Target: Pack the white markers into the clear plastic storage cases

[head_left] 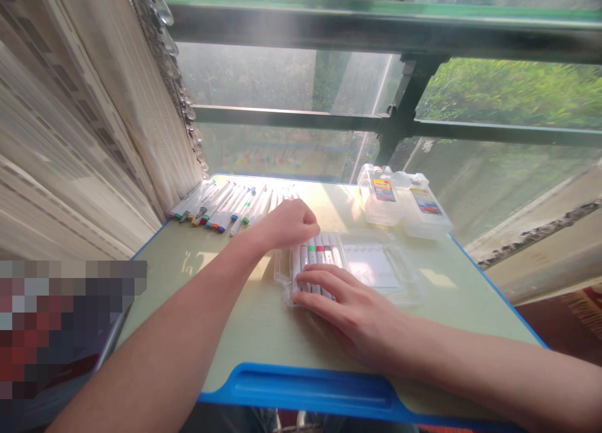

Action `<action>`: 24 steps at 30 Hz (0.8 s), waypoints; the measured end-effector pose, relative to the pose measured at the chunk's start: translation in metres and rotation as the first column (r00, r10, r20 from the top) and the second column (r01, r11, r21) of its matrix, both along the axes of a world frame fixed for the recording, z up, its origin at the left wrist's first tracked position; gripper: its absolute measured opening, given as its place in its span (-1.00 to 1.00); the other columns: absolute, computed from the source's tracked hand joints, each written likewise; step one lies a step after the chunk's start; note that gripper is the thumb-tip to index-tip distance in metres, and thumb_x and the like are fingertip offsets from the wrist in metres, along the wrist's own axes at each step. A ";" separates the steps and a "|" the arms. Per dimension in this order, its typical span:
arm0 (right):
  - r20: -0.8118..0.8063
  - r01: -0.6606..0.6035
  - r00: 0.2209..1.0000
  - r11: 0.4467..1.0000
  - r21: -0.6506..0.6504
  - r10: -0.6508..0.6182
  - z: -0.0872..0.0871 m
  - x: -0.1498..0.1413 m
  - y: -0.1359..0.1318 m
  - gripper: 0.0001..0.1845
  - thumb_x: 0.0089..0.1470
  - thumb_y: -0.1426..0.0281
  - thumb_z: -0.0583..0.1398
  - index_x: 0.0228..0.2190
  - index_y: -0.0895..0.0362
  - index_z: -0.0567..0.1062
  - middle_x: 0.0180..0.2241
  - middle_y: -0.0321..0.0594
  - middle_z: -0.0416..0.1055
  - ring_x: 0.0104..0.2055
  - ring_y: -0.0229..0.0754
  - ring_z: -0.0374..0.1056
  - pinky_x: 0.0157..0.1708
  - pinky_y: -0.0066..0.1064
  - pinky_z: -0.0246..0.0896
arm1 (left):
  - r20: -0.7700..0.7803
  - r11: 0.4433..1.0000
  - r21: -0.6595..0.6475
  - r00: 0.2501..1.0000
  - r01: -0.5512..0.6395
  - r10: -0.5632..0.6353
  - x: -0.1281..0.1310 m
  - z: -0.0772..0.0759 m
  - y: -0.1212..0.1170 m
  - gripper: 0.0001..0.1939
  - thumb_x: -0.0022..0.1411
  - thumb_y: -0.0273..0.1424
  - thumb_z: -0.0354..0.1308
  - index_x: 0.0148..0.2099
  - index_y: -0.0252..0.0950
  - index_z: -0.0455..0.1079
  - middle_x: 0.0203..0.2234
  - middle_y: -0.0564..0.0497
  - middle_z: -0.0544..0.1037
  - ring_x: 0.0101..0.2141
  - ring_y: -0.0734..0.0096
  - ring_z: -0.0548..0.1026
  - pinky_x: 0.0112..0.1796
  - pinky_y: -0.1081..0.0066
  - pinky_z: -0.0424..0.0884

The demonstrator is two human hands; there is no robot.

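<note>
A clear plastic case [357,238] lies opened flat on the desk, with several white markers [320,255] side by side in its left half. Over the far end of these markers is my left hand [292,223], closed with its fingers bent downward; what they grip, if anything, is hidden. My right hand [350,304] rests on the near end of the same markers, its fingers stretched out and slightly apart. A row of loose markers [221,206] with coloured ends lies at the desk's far left, beyond my left forearm.
Two clear cases with labels [382,201] stand at the desk's far right corner. The pale green desk [226,332] has a blue edge and a blue pen groove [310,386] in front. Windows rise behind it, with a curtain [94,94] on the left.
</note>
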State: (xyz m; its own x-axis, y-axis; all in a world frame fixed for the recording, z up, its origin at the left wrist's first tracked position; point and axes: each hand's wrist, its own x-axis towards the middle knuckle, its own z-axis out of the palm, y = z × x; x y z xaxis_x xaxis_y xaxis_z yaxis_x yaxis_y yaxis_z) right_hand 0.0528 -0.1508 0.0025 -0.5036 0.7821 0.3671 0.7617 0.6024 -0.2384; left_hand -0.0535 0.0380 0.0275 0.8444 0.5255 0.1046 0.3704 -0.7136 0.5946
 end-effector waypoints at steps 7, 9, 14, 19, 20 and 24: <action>0.019 -0.033 0.999 0.999 0.037 0.033 0.001 0.000 -0.001 -0.65 0.20 0.55 0.15 0.03 0.22 0.44 0.09 0.09 0.38 0.23 0.03 0.19 0.15 -0.09 0.30 | -0.017 1.000 -0.007 1.000 0.015 -0.015 -0.001 0.001 -0.001 -0.76 -0.01 -0.43 0.07 -0.48 -0.36 0.57 -0.71 0.07 0.35 -0.57 0.50 0.25 -0.49 0.41 0.02; 0.008 -0.080 0.997 0.994 0.068 0.080 0.002 -0.002 -0.003 -0.66 0.20 0.56 0.14 0.01 0.24 0.45 0.07 0.09 0.41 0.21 0.02 0.23 0.14 -0.12 0.31 | -0.016 1.000 0.020 1.000 0.009 -0.009 -0.002 0.001 -0.001 -0.76 -0.01 -0.42 0.07 -0.52 -0.37 0.55 -0.72 0.08 0.32 -0.58 0.51 0.24 -0.49 0.41 0.02; -0.150 -0.022 0.987 0.984 0.177 0.049 0.017 0.009 -0.001 -0.64 0.13 0.49 0.20 0.00 0.18 0.46 -0.01 0.02 0.47 0.08 -0.03 0.37 0.03 -0.17 0.39 | 0.029 0.996 0.086 1.000 -0.002 0.000 -0.002 0.004 -0.004 -0.73 0.00 -0.43 0.05 -0.42 -0.36 0.60 -0.69 0.08 0.38 -0.57 0.51 0.27 -0.48 0.43 0.06; -0.065 0.219 0.975 0.966 0.135 -0.212 0.042 0.059 0.014 -0.37 0.08 0.24 0.30 0.16 0.11 0.35 0.10 0.04 0.39 0.16 0.12 0.31 0.12 0.04 0.28 | 0.010 0.996 0.078 0.999 0.032 -0.033 -0.001 0.007 -0.007 -0.67 0.02 -0.42 0.04 -0.32 -0.32 0.64 -0.68 0.08 0.41 -0.58 0.50 0.27 -0.48 0.43 0.10; 0.006 0.190 0.982 0.981 0.042 -0.190 0.044 0.069 0.017 -0.15 0.01 0.10 0.34 0.25 0.11 0.24 0.21 0.06 0.28 0.26 0.18 0.19 0.20 0.09 0.17 | 0.003 0.997 0.070 0.999 0.036 -0.037 0.000 0.007 -0.008 -0.67 0.02 -0.42 0.04 -0.31 -0.32 0.64 -0.70 0.09 0.39 -0.59 0.51 0.25 -0.49 0.43 0.10; 0.176 0.185 0.975 0.936 -0.300 -0.136 0.039 0.089 0.021 0.38 -0.27 -0.22 0.35 0.39 0.00 -0.13 0.41 0.02 -0.11 0.43 0.32 -0.20 0.31 0.24 -0.13 | -0.018 0.999 0.023 0.999 0.047 -0.046 0.000 0.007 -0.010 -0.69 0.00 -0.43 0.04 -0.34 -0.33 0.63 -0.72 0.09 0.38 -0.62 0.52 0.23 -0.50 0.43 0.09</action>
State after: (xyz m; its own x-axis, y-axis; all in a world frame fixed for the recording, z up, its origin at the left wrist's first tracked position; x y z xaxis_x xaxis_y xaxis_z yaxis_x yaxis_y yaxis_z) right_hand 0.1417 -0.1301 0.0418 -0.3918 0.9198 0.0208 0.8834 0.3824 -0.2708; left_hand -0.0536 0.0278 0.0341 0.8696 0.4831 0.1019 0.3464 -0.7440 0.5714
